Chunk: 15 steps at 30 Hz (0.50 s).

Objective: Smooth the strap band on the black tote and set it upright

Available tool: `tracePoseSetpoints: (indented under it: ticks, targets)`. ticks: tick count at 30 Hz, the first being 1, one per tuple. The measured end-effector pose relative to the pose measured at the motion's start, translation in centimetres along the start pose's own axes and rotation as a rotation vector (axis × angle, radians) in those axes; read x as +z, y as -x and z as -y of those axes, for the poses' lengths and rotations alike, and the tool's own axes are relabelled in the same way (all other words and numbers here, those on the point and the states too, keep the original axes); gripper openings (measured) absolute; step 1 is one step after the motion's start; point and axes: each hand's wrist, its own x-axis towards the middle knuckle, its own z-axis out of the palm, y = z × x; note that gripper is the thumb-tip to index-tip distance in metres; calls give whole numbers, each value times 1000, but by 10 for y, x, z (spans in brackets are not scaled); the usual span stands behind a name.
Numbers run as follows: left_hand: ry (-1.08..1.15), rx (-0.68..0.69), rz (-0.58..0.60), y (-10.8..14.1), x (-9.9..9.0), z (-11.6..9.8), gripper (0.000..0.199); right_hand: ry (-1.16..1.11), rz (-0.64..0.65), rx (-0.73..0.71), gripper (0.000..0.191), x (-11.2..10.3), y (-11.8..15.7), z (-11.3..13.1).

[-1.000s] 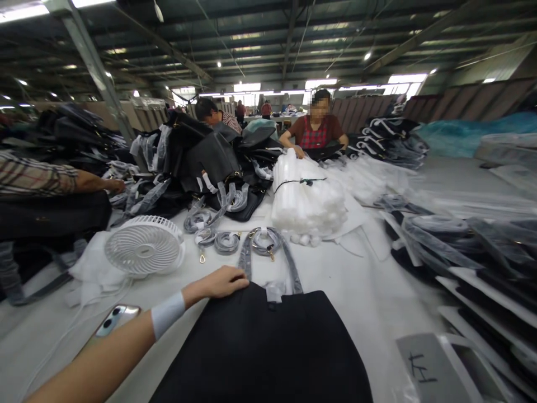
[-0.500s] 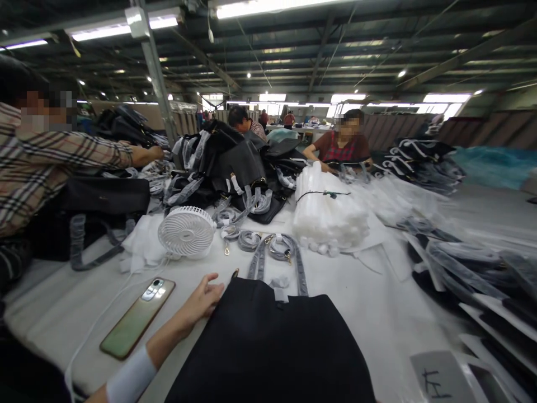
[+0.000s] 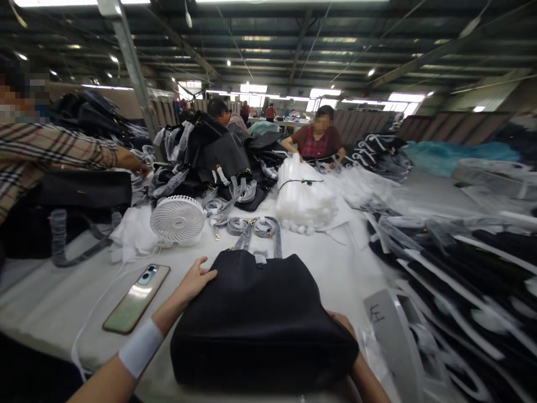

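Observation:
A black bag (image 3: 260, 313) lies on the white table in front of me, its base towards me and its wrapped handles (image 3: 277, 238) stretched out beyond it. My left hand (image 3: 198, 278) is at the bag's upper left edge, thumb and fingers apart, with a pale band on the wrist. At the bag's right side is my right hand (image 3: 344, 324), partly covered by the bag; its fingers are hidden. Coiled straps (image 3: 239, 225) with gold clasps rest past the handles.
A phone (image 3: 136, 299) and a white fan (image 3: 178, 220) with a cable are at left. White foam rolls (image 3: 304, 196) and piled black bags (image 3: 222, 151) stand beyond. More wrapped bags (image 3: 470, 268) and a grey box (image 3: 390, 324) lie right. Two people work across and at left.
The view has turned right. The bag's base has come into view, and my right hand now shows at its right side. My left hand remains near the upper left edge.

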Motion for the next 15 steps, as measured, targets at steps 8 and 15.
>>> tracePoseSetpoints:
  ticks: [8, 15]
  targets:
    - [372, -290, 523, 12, -12, 5, 51, -717, 328, 406, 82, -29, 18, 51]
    - [-89, -97, 262, 0, 11, -54, 102, -512, 607, 307, 62, -5, -11, 108]
